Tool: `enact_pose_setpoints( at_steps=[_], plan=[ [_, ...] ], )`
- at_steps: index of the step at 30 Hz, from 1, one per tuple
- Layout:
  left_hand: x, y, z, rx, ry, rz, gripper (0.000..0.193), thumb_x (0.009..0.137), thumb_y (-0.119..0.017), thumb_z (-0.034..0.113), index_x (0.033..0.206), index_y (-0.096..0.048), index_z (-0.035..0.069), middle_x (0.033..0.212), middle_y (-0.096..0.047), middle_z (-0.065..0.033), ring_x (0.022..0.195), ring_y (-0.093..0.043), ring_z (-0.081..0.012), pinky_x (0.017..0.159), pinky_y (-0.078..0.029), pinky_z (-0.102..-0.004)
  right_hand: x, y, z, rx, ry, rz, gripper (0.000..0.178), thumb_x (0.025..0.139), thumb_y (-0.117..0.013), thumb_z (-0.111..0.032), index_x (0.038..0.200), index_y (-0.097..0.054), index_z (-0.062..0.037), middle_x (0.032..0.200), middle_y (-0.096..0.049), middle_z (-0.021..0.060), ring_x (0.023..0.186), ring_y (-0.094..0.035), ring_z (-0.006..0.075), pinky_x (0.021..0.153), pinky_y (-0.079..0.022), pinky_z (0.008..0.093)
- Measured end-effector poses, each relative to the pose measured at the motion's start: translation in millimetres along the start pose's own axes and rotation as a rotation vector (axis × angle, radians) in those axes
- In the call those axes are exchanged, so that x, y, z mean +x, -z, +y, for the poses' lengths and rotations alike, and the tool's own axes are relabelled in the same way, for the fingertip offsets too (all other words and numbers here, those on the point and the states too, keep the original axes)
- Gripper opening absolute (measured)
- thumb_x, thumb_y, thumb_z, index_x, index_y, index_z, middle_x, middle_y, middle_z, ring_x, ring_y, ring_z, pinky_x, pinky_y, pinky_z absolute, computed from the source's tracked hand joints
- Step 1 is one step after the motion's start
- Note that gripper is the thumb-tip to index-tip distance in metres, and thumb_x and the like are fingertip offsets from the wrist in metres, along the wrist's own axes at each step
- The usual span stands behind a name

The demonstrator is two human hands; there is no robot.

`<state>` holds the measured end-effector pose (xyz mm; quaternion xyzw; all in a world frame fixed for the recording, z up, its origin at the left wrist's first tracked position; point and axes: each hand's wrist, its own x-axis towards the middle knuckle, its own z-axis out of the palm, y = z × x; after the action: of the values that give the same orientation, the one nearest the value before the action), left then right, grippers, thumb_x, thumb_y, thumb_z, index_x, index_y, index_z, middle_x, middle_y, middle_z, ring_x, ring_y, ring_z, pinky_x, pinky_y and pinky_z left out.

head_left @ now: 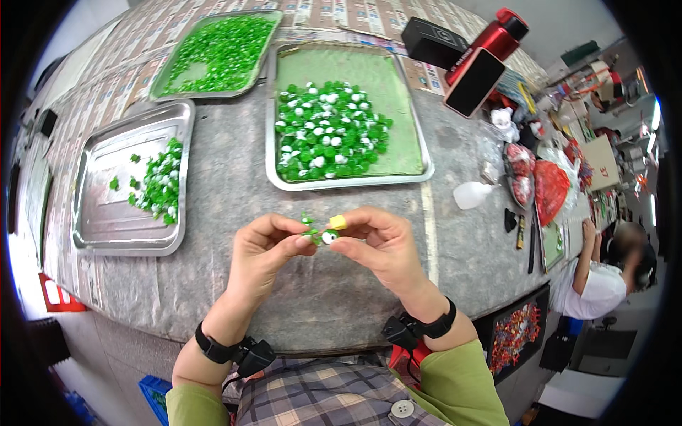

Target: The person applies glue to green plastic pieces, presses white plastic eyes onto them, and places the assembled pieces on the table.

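Over the grey table cover, my left hand [264,247] pinches a small green plastic piece [313,233] between thumb and fingertips. Close beside it, my right hand [383,247] grips a small white-and-green ball [329,238] with a dark spot. A yellow wrap [337,222] covers the tip of one right finger. The two pieces meet or nearly meet; I cannot tell whether they are joined. Beyond my hands, a metal tray [394,78] with a green lining bears a heap of green-and-white balls [327,131]. To the left, another metal tray [106,199] holds small green-and-white pieces [162,181].
At the far left stands a tray [158,89] of green beads. A black box [433,41], red bottle [501,34] and phone [474,82] are at the back right. Nearer lie a white squeeze bottle [471,194] and red bags [550,188]. Another person [600,287] sits at right.
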<state>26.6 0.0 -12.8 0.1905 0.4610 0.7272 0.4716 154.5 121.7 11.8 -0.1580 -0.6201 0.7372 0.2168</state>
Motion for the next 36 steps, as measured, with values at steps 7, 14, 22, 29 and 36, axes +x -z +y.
enact_pose_setpoints(
  at_steps=[7,14,22,29,36],
  plan=[
    [-4,5,5,0.005,0.005,-0.007,0.011,0.076,-0.059,0.002,0.086,-0.057,-0.001,0.08,-0.061,-0.0081,0.073,-0.059,-0.0131,0.067,-0.049,-0.0237,2,-9,2,0.072,-0.026,-0.022,0.019,0.075,-0.061,-0.002,0.093,-0.056,0.0012,0.089,-0.059,0.0059,0.082,-0.057,0.0113,0.076,-0.045,0.0234],
    [-4,5,2,0.02,-0.008,-0.021,0.011,0.076,-0.059,0.002,0.087,-0.057,-0.001,0.08,-0.061,-0.0075,0.073,-0.059,-0.0121,0.068,-0.048,-0.0226,2,-11,2,0.023,-0.022,0.008,0.019,0.074,-0.062,-0.001,0.092,-0.056,0.0008,0.088,-0.059,0.0058,0.082,-0.057,0.011,0.075,-0.046,0.0228],
    [-6,1,4,0.419,-0.285,0.008,0.007,0.073,-0.062,-0.001,0.08,-0.06,-0.001,0.078,-0.059,-0.0058,0.07,-0.056,-0.0108,0.063,-0.046,-0.0224,-1,-9,6,0.029,-0.143,-0.013,0.013,0.075,-0.061,-0.002,0.087,-0.056,-0.0001,0.086,-0.059,0.004,0.08,-0.057,0.0085,0.071,-0.045,0.0195],
    [-7,2,9,0.607,-0.274,-0.011,0.009,0.069,-0.064,-0.001,0.078,-0.061,0.001,0.075,-0.059,-0.0077,0.069,-0.057,-0.0131,0.062,-0.046,-0.0233,5,-2,5,0.07,-0.242,-0.078,0.022,0.078,-0.058,-0.002,0.099,-0.055,0.0017,0.085,-0.06,0.0055,0.079,-0.058,0.0091,0.07,-0.046,0.0188],
    [-5,1,9,0.742,-0.367,-0.028,0.011,0.067,-0.065,0.001,0.077,-0.06,0.002,0.073,-0.059,-0.0081,0.065,-0.057,-0.0166,0.058,-0.045,-0.0259,8,0,5,0.084,-0.314,-0.116,0.022,0.079,-0.057,-0.003,0.099,-0.056,0.0047,0.09,-0.06,0.0097,0.081,-0.059,0.0134,0.073,-0.048,0.0229]
  ],
)
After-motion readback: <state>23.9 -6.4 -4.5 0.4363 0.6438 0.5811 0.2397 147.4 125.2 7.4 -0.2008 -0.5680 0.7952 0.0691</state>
